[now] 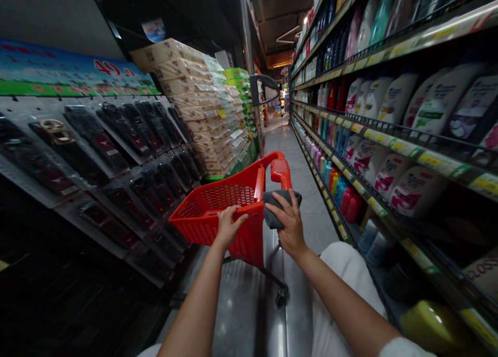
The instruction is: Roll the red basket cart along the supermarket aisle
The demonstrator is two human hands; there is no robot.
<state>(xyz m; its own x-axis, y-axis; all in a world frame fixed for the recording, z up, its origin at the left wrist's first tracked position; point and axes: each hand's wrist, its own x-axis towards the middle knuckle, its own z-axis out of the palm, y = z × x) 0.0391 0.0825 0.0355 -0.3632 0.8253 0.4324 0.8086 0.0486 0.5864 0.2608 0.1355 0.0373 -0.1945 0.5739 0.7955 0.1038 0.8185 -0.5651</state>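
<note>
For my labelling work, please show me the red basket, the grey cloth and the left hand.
red basket (198,231): head view, on its near mesh wall.
grey cloth (273,221): head view, on its lower fold.
left hand (227,226): head view, on the back of the hand.

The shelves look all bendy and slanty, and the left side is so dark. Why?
Head view: the shelves fan out and tilt toward the edges, likely wide-lens distortion; head view: lighting is dim, the lower left nearly black; head view: the red basket, left hand and right hand with its grey cloth look sharp.
</note>
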